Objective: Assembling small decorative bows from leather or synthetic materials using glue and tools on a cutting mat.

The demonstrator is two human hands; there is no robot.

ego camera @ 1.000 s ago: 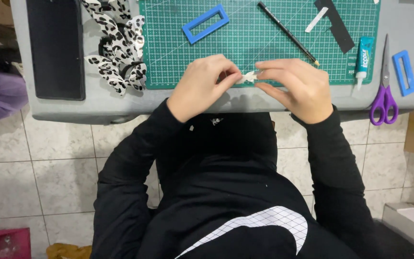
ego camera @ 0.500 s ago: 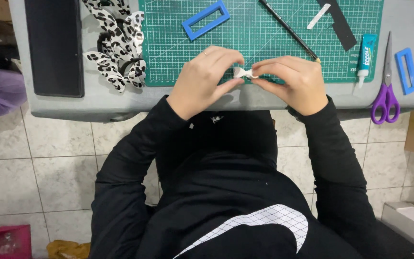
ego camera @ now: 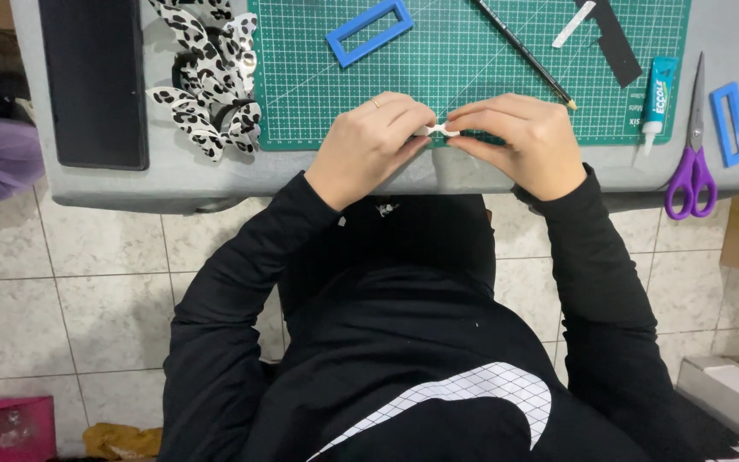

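Note:
Both of my hands meet at the near edge of a green cutting mat (ego camera: 472,51) on a grey table (ego camera: 215,180). My left hand (ego camera: 369,145) and my right hand (ego camera: 519,141) pinch a small white piece (ego camera: 441,130) between their fingertips. Most of the piece is hidden by my fingers. A thin ring is on a left finger. My black sleeves reach down to my black top.
A blue rectangular frame (ego camera: 369,30), a black pencil (ego camera: 523,53), a black strip (ego camera: 617,43) and a white strip (ego camera: 573,24) lie on the mat. Spotted black-and-white bows (ego camera: 207,94) and a black slab (ego camera: 96,81) sit left. Glue tube (ego camera: 656,98), purple scissors (ego camera: 693,162), small blue frame (ego camera: 731,124) right.
My hands moved slightly up and closed together on the white piece, which now shows less between the fingertips.

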